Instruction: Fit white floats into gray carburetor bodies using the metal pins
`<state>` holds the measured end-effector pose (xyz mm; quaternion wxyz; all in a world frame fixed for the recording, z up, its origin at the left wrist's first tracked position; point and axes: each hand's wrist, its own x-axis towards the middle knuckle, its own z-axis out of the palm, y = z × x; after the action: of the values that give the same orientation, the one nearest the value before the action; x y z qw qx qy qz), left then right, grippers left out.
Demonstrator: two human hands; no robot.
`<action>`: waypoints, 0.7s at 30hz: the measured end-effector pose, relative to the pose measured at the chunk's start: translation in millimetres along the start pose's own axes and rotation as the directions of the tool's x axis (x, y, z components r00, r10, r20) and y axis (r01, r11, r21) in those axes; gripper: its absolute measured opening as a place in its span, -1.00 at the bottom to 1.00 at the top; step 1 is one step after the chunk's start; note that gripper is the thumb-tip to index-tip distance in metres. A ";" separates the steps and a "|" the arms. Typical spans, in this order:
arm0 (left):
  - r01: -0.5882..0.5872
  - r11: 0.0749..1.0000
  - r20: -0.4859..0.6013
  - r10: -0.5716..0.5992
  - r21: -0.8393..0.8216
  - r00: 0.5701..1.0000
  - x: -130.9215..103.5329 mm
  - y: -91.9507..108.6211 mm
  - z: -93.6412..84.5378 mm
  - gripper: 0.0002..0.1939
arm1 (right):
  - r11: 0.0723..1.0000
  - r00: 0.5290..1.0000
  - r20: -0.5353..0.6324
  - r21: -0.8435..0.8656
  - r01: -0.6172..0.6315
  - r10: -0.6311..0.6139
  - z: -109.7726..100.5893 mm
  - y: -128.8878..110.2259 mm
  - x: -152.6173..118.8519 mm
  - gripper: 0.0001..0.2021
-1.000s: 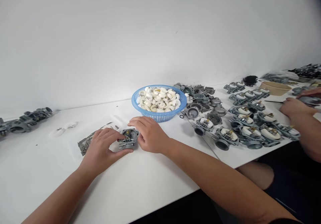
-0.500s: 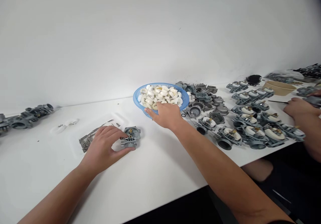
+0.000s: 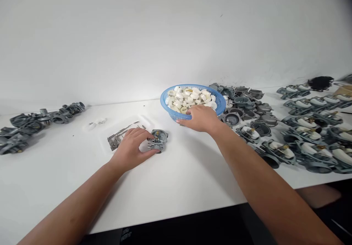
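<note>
Blue basket (image 3: 176,114) now meets curled right hand (image 3: 202,118), grip unclear; left hand (image 3: 132,148) pinches carburetor (image 3: 161,139).

We saw our right hand (image 3: 202,118) only partly, its far fingers hidden; farther right, the frame's edge cropped metal housings (image 3: 343,157).

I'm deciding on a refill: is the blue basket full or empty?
Full, or nearly so: white plastic pieces heap up near the rim of the blue basket.
</note>
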<state>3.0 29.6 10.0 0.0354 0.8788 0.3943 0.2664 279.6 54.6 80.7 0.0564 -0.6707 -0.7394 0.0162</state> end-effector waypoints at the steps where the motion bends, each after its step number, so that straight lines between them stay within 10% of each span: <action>1: 0.005 1.000 0.002 -0.005 -0.004 1.000 0.0 0.2 -0.2 -0.63 | 1.000 0.995 -0.099 0.007 0.024 -0.024 6.1 1.8 -0.5 -0.42; 7: 0.022 0.999 0.016 -0.021 -0.048 1.000 -0.5 0.2 -0.8 -0.66 | 0.947 0.799 -0.571 0.112 0.302 -0.187 34.4 1.9 -5.5 -0.31; 13: 0.023 0.996 0.015 -0.021 -0.083 1.000 -0.3 -1.5 -2.9 -0.66 | 0.680 0.522 -0.683 0.051 0.732 -0.511 44.1 -30.1 -23.4 -0.48; 21: 0.046 0.988 0.051 -0.039 -0.144 0.998 -0.4 -0.8 -17.0 -0.42 | 0.572 0.472 -0.631 0.056 0.819 -0.615 59.4 -46.3 -30.4 -0.66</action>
<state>-6.2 27.4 24.2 0.1144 0.8715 0.3913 0.2725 230.3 22.8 24.4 0.3849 -0.2417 -0.8880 -0.0699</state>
